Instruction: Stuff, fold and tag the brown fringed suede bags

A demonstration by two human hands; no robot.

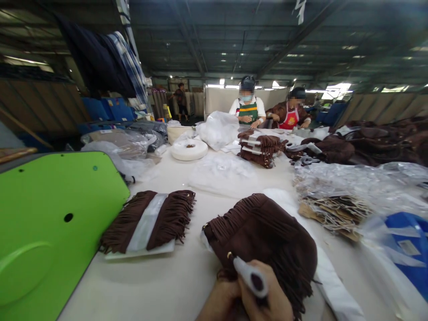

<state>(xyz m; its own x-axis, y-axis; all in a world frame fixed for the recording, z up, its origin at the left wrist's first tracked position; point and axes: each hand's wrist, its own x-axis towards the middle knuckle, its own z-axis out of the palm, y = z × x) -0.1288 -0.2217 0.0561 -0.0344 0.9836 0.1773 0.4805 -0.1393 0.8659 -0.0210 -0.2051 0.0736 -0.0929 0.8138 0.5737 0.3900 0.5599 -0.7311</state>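
Note:
In the head view a brown suede-like bag [264,227] with fringes lies on the table in front of me. My right hand [269,292] is closed round a strap wrapped in white padding [249,274], its round end facing me. Beside a small gold ring [230,255], the strap meets the bag. My left hand [222,296] is at the bag's near edge, pressed against my right hand. Its fingers are curled and partly hidden, so what they grip does not show. To the left lies a folded brown fringed piece [150,223] with a pale band round it.
A green panel [67,214] stands at the left. Farther back are a white tape roll [189,150], stacked fringed pieces [259,147] and plastic bags [219,129]. Corded tags [334,214] and a blue bag [406,240] lie right. Two co-workers sit across the table.

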